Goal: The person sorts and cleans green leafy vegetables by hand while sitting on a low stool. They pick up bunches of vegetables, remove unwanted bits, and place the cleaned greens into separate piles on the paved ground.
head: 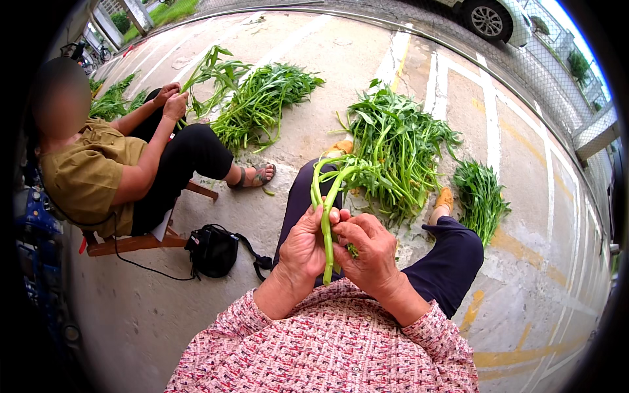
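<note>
My left hand [303, 245] is closed around a few thick green leafy-vegetable stems [326, 231], which look like water spinach. Their cut ends point down towards my lap, and their tops bend over to the right. Close beside it, my right hand [368, 245] has its fingertips at the same stems, with a bit of green under its fingers; its exact grip is partly hidden. Beyond my hands, a large heap of the leafy greens [393, 152] lies on the concrete between my feet. A smaller bunch [480, 199] lies to the right of my right foot.
On the left, a co-worker [98, 167] sits on a low wooden stool [142, 243], holding similar greens near another heap [268, 98]. A black bag [214, 250] with a strap and cable rests on the ground between us. A chain-link fence [555, 93] and a parked car [491, 19] stand beyond.
</note>
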`<action>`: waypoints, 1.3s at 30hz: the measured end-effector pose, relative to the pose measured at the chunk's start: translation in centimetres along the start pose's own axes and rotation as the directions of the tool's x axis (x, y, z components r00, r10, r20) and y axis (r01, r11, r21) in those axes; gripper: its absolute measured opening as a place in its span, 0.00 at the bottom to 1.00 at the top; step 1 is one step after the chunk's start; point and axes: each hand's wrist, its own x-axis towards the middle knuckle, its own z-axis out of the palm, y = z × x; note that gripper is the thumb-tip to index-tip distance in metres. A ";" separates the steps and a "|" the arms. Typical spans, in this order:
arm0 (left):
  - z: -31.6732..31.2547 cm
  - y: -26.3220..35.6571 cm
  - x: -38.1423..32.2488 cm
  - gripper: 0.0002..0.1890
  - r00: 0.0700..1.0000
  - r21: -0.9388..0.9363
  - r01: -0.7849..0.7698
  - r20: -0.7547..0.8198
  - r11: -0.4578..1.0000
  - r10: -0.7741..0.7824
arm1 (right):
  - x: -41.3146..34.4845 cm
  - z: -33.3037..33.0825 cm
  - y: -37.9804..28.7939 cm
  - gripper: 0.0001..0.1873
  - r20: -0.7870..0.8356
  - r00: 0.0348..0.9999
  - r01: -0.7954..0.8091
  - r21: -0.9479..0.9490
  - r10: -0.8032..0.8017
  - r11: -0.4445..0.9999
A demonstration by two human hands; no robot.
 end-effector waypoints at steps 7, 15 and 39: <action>0.1 -0.3 -0.1 0.11 1.000 0.162 -0.017 -0.005 0.987 0.018 | -0.9 0.4 1.4 0.08 -0.034 0.992 -0.110 0.259 0.123 0.960; 0.3 -1.1 -0.1 0.11 0.999 0.252 -0.016 -0.023 0.968 0.022 | -3.0 -0.1 1.8 0.02 0.199 0.875 -0.458 0.636 0.441 0.621; 0.8 -1.3 -0.4 0.13 0.998 0.356 -0.032 -0.044 0.934 0.051 | -2.3 -1.0 1.7 0.07 0.507 0.657 -0.635 0.771 0.558 0.048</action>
